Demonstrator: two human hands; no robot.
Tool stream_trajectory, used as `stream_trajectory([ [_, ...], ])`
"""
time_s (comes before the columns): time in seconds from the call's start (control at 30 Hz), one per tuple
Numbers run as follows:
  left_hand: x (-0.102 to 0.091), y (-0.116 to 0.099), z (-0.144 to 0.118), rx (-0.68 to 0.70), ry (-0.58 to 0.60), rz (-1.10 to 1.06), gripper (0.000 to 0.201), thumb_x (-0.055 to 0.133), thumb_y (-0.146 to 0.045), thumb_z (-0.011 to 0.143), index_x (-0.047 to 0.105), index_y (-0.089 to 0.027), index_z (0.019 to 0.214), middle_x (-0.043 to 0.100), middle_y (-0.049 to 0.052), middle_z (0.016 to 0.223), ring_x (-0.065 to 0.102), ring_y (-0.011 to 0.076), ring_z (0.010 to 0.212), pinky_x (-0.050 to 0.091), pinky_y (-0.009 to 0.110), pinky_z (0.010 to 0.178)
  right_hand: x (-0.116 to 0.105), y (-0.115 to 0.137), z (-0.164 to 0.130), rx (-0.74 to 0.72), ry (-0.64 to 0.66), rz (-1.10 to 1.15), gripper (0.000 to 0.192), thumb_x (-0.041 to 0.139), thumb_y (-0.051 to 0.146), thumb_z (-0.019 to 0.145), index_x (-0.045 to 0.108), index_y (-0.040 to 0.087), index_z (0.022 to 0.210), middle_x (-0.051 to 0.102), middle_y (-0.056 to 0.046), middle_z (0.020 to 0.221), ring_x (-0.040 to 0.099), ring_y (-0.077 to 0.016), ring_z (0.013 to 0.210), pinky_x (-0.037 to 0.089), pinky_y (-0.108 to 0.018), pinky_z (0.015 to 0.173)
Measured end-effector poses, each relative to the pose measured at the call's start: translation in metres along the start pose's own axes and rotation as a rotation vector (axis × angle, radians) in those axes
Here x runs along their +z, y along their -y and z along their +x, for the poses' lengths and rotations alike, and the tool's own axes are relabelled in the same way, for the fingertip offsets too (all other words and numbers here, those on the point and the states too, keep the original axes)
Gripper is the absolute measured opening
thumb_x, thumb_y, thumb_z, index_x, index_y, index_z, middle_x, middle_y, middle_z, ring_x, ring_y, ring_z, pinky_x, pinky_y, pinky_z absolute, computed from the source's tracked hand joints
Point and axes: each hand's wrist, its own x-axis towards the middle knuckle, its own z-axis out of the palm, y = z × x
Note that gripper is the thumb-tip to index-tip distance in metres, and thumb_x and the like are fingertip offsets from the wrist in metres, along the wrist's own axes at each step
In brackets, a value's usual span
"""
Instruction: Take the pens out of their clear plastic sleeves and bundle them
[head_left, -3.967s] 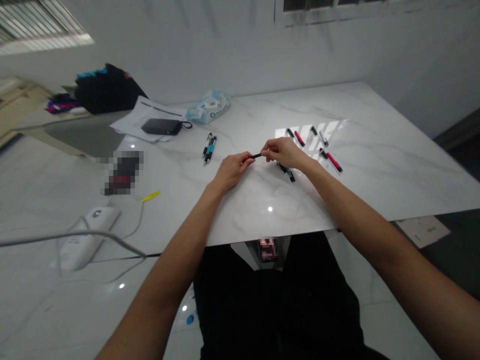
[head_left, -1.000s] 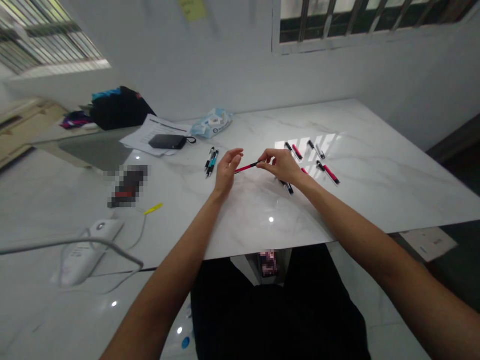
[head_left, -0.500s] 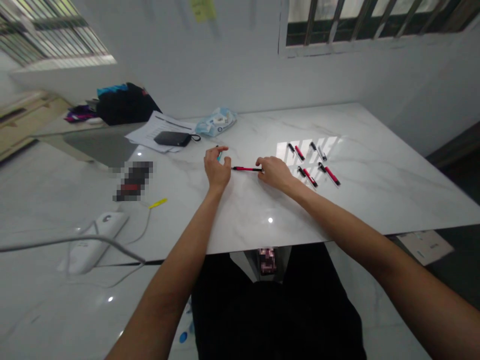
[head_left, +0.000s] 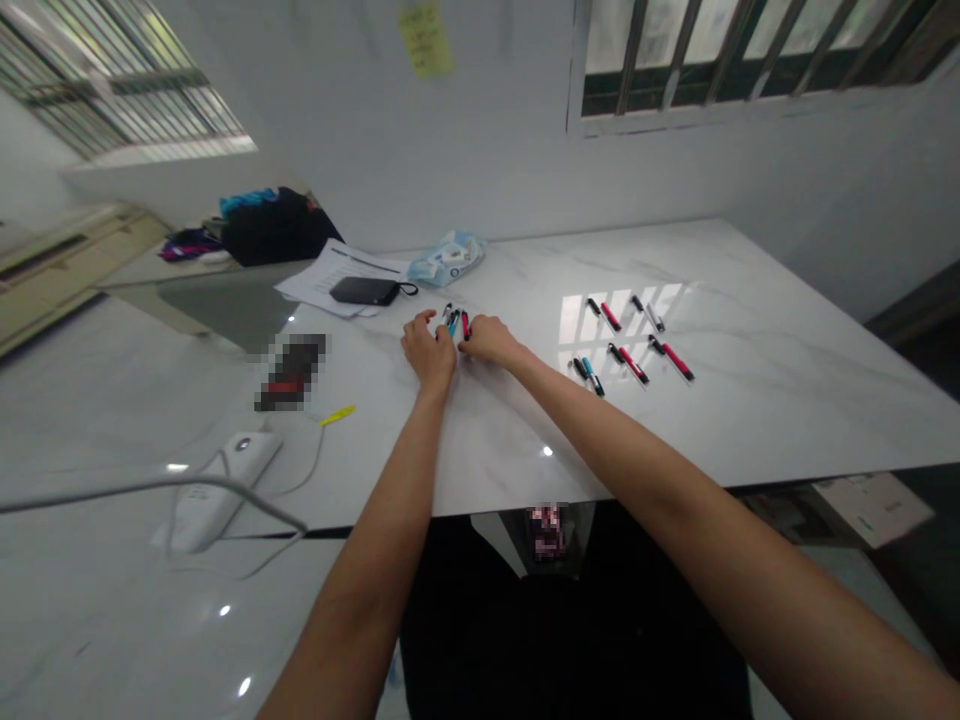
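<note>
My left hand (head_left: 427, 352) rests on the white tabletop with its thumb and fingers apart, its thumb beside a teal pen (head_left: 453, 324). Just right of that pen is a red pen (head_left: 465, 325), its near end at the fingertips of my right hand (head_left: 491, 340), which are closed on it. Black and silver pen parts (head_left: 448, 310) show behind the teal one; my fingers partly hide this small group. Farther right lie several pens with black caps beside them, among them a teal pen (head_left: 592, 376), a red pen (head_left: 678, 361) and a whitish pen (head_left: 655, 318).
A black pouch (head_left: 365, 291) lies on printed papers (head_left: 307, 282), near a blue-and-white packet (head_left: 448, 260). A white power strip (head_left: 229, 490) with a grey cable (head_left: 97, 493) and a yellow strip (head_left: 337, 415) are at left. The table's front edge runs before my lap.
My right hand has moved left with the red pen, which has turned from lying crosswise to pointing away beside the teal pen. The teal pen at right, hidden before, now shows.
</note>
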Motion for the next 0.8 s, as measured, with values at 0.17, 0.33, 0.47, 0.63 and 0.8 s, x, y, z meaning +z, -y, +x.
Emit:
stream_trajectory([
  [0.17, 0.0, -0.002, -0.002, -0.029, -0.005, -0.042, 0.038, 0.052, -0.014, 0.09, 0.068, -0.022, 0.124, 0.068, 0.018, 0.137, 0.058, 0.0354, 0.135, 0.04, 0.057, 0.122, 0.007, 0.015, -0.001, 0.068, -0.015, -0.043, 0.032, 0.073, 0.038, 0.102, 0.08, 0.016, 0.124, 0.082, -0.02, 0.128, 0.079, -0.0347, 0.119, 0.059, -0.035, 0.094],
  [0.33, 0.001, -0.003, -0.001, -0.006, 0.017, -0.018, 0.038, 0.051, -0.013, 0.091, 0.068, -0.023, 0.124, 0.068, 0.018, 0.138, 0.058, 0.0357, 0.136, 0.039, 0.056, 0.123, -0.016, -0.002, -0.012, -0.077, 0.072, -0.059, 0.038, 0.077, 0.029, 0.1, 0.078, 0.018, 0.136, 0.085, -0.013, 0.124, 0.079, -0.0295, 0.118, 0.056, -0.034, 0.102],
  [0.47, 0.001, -0.007, -0.001, 0.049, 0.023, -0.039, 0.037, 0.054, -0.012, 0.09, 0.067, -0.025, 0.122, 0.069, 0.015, 0.135, 0.059, 0.0351, 0.136, 0.039, 0.056, 0.123, -0.064, -0.04, -0.041, -0.24, 0.074, 0.036, 0.05, 0.079, 0.022, 0.095, 0.073, 0.018, 0.145, 0.085, -0.01, 0.121, 0.079, -0.0221, 0.103, 0.057, -0.033, 0.099],
  [0.63, 0.002, -0.021, -0.008, 0.124, 0.071, -0.08, 0.036, 0.058, -0.014, 0.089, 0.068, -0.024, 0.122, 0.068, 0.015, 0.134, 0.059, 0.0348, 0.134, 0.039, 0.055, 0.124, -0.133, -0.097, -0.096, -0.28, -0.008, 0.058, 0.064, 0.084, 0.022, 0.085, 0.072, 0.025, 0.147, 0.081, -0.009, 0.13, 0.073, -0.0278, 0.116, 0.059, -0.042, 0.1],
  [0.8, 0.004, -0.03, -0.017, 0.199, 0.129, -0.082, 0.04, 0.059, -0.012, 0.086, 0.069, -0.024, 0.123, 0.068, 0.015, 0.133, 0.061, 0.0346, 0.132, 0.042, 0.054, 0.123, -0.158, -0.136, -0.134, -0.271, 0.078, 0.05, 0.071, 0.084, 0.026, 0.084, 0.069, 0.033, 0.153, 0.078, -0.006, 0.14, 0.073, -0.0288, 0.118, 0.057, -0.048, 0.108],
])
